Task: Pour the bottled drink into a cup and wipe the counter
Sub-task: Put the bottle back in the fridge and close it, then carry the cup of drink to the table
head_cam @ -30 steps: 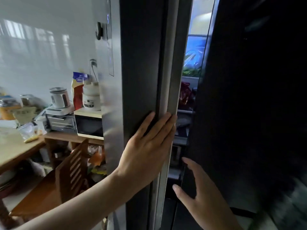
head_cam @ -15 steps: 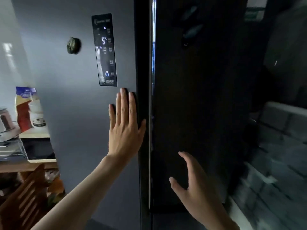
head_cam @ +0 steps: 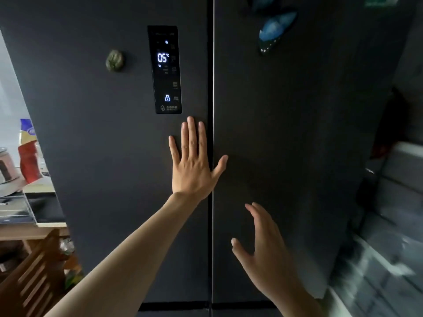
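A dark two-door fridge fills the view, both doors shut. My left hand [head_cam: 194, 163] lies flat on the left door [head_cam: 103, 145], fingers spread, just below the lit control panel [head_cam: 165, 69], with its thumb across the centre seam. My right hand [head_cam: 263, 243] is open, fingers apart, in front of the right door [head_cam: 309, 133]; I cannot tell whether it touches the door. It holds nothing. No bottle, cup or cloth is in view.
A green magnet [head_cam: 115, 60] sits on the left door and a blue one [head_cam: 275, 28] on the right. At the left are a wooden chair [head_cam: 32, 275] and a shelf with a microwave [head_cam: 45, 207] and a snack bag [head_cam: 28, 149]. A tiled counter [head_cam: 398, 202] is at the right.
The fridge doors went from ajar, with shelves showing, to fully shut. My left hand moved from the door's edge to flat on its front. My right hand stayed low by the right door.
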Available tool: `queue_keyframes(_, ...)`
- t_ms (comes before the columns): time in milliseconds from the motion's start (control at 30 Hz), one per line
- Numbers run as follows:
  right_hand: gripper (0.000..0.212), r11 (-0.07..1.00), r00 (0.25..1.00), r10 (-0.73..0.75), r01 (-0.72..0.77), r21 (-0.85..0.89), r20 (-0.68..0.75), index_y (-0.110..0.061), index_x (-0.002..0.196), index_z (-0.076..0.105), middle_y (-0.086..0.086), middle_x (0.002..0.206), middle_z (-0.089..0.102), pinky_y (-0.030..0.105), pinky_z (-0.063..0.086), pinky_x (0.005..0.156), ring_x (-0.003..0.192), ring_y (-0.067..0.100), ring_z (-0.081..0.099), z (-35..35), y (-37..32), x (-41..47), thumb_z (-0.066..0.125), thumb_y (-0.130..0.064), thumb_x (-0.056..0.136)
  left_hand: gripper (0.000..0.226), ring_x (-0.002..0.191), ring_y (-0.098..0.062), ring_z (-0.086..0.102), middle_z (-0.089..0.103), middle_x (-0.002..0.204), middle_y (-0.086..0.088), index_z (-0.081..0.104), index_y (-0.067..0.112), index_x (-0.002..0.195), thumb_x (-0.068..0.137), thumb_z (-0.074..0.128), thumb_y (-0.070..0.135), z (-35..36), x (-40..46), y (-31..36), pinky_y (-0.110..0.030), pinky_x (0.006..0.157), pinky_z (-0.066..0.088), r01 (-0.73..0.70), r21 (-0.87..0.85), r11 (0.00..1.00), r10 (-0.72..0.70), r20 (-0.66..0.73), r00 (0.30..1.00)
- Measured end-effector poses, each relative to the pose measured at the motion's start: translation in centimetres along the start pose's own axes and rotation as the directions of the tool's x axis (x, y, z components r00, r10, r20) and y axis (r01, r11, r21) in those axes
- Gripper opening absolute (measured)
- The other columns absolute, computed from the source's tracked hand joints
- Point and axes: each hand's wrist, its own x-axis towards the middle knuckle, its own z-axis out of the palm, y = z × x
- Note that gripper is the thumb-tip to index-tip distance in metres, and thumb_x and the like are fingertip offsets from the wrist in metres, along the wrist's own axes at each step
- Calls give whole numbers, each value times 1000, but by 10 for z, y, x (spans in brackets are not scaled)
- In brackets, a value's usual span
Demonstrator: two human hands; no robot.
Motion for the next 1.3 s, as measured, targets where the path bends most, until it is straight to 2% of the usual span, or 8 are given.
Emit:
queue_keyframes(167, 79, 999, 999, -5, 3, 45, 46, -34, 157, 13, -15, 165, 9, 19, 16, 117, 150, 0, 8, 13, 1, 17, 59, -46, 93, 97, 151, -28, -18, -17, 164, -14, -13, 8, 155, 95, 27, 72, 9, 5, 1, -59, 122, -1, 9, 32, 999, -10, 13, 1000)
queue_keyframes(300, 80, 997, 999, -35, 32, 68, 37, -32, 156, 20, -12, 165, 15, 26, 24, 118, 150, 5, 17, 21, -12, 23, 64, -45, 90, 91, 151, -23, -21, -19, 165, -10, -11, 11, 156, 96, 27, 69, -8, 1, -2, -57, 122, 1, -35, -10, 999, 36, 60, 998)
queue_keyframes(433, 89, 998, 997, -67, 67, 12, -36, -23, 156, 25, -1, 166, 20, 37, 31, 118, 151, 16, 22, 35, -20, 35, 74, -35, 83, 83, 151, -12, -16, -20, 165, 1, -6, 16, 158, 98, 27, 64, -38, -25, -16, -53, 123, -1, -46, -119, 992, 71, 214, 974)
queue_keyframes(667, 109, 973, 996, -85, 77, -216, -28, -15, 160, 4, 16, 166, -14, 67, 19, 117, 153, 41, -4, 93, -29, 66, 74, -43, 81, 82, 152, -14, -10, -20, 165, 0, -3, 15, 158, 98, 38, 54, -75, -129, -88, -53, 123, -2, 128, 53, 990, -138, 379, 915)
queue_keyframes(867, 125, 951, 999, -36, 43, -306, 29, -12, 159, 9, 25, 165, -7, 62, 16, 118, 150, 46, 7, 105, -52, 58, 86, -47, 67, 81, 153, -15, -9, -17, 166, -2, -1, 15, 158, 97, 42, 47, -124, -185, -131, -54, 123, 1, 178, 157, 971, -227, 396, 890)
queue_keyframes(1067, 116, 886, 985, -109, 158, -435, 136, 8, 149, 34, 28, 162, 14, 66, 19, 113, 148, 44, 20, 128, -71, 47, 93, -32, 57, 81, 152, -12, -12, -13, 167, -2, 0, 15, 158, 96, 41, 48, -187, -230, -149, -49, 124, -1, 208, 226, 952, -269, 289, 919)
queue_keyframes(1200, 102, 844, 963, 73, 79, -530, 259, 9, 147, 37, 29, 163, 8, 58, 13, 115, 146, 41, 14, 136, -108, 44, 87, -34, 69, 81, 150, -13, -18, -11, 166, -2, 1, 18, 159, 96, 41, 51, -238, -270, -178, -45, 124, -5, 263, 313, 912, -339, 219, 915)
queue_keyframes(1300, 74, 963, 897, -48, 159, -220, 440, -2, 143, 48, 22, 163, 20, 52, 27, 117, 145, 41, 29, 146, -202, 21, 75, -35, 83, 77, 153, -20, -6, 3, 167, -4, 8, 20, 158, 95, 36, 54, -284, -314, -197, -51, 124, 3, 360, 397, 844, -473, 235, 849)
